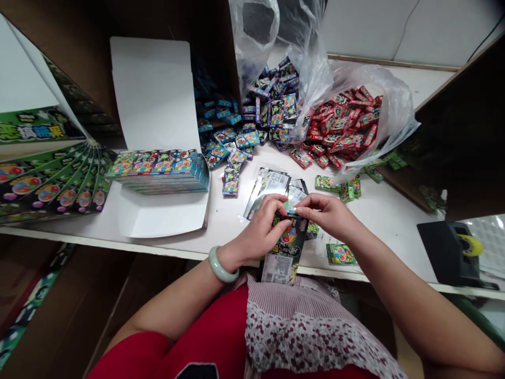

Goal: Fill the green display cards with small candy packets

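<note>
My left hand [260, 229], with a pale green bangle at the wrist, is closed on a dark printed packet [291, 247] at the table's front edge. My right hand [329, 213] pinches at the packet's top edge; whether it grips the packet itself or something small there I cannot make out. Just beyond the hands lies a pile of flat printed packets [272, 184]. Small green boxes [327, 183] lie to the right of it, and another green box [341, 254] rests near my right forearm.
An open white carton [161, 213] at left holds stacked colourful small boxes [165, 163]. Loose blue boxes [221, 113], purple boxes [276, 84] and red boxes [343, 126] lie at the back, beside clear plastic bags [394, 105]. A black tape dispenser [444, 252] stands at right.
</note>
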{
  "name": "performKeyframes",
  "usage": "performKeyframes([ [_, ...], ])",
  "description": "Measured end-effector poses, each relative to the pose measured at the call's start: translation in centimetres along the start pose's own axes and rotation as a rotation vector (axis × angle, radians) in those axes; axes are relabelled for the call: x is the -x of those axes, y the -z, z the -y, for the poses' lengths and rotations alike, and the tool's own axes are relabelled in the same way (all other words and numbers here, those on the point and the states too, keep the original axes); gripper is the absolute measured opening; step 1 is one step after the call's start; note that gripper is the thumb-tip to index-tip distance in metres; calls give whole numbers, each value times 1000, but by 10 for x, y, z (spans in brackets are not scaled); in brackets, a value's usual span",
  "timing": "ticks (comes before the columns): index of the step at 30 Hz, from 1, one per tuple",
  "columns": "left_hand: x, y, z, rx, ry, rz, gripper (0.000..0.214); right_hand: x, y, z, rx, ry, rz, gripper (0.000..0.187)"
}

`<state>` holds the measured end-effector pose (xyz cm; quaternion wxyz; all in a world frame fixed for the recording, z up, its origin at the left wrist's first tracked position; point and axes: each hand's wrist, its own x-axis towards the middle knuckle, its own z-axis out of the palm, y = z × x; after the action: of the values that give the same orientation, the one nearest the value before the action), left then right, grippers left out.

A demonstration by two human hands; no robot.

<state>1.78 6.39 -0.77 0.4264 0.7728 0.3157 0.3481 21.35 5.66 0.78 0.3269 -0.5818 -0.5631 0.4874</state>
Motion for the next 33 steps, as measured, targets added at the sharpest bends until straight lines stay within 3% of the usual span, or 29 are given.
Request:
performKeyframes([
  [5, 1, -3, 5, -8, 22, -43, 11, 5, -4, -1, 136, 161, -105, 17],
  [10, 1, -2, 6, 6, 7, -23, 12, 6, 5, -11, -113, -22, 65, 24],
  [13, 0, -1, 4, 20, 6, -5, 12, 6, 6, -13, -152, -50, 37, 27],
  [22, 0, -7, 7, 8, 46, -61, 15, 12, -5, -4, 104, 171, -121, 10],
  [29, 1, -3, 4, 14, 17, -30, 11, 25, 0, -6, 202, 317, -60, 15],
  [33, 1, 1, 5, 7, -8, -1, 8, 29, -3, -12, 308, 423, -122, 14],
])
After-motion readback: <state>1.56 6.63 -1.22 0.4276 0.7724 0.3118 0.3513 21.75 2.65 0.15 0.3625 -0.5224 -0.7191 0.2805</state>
